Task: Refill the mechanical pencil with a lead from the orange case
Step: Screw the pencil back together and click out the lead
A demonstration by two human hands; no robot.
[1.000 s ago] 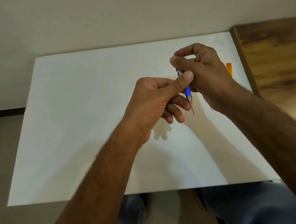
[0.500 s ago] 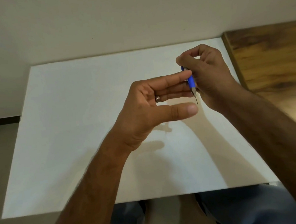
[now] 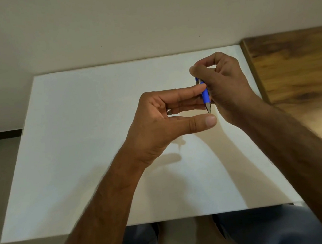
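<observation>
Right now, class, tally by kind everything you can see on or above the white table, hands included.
Hands: 2, left hand and right hand
Blue mechanical pencil: 1
Ring: 1
Orange case: 0 in view
Total: 4

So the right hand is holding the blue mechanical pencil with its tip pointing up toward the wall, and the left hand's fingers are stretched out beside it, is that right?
Not quite. The head view shows the right hand holding the blue mechanical pencil with its metal tip pointing down toward the white table, not up toward the wall. The rest holds: the left hand has its fingers stretched out beside the pencil.
</observation>
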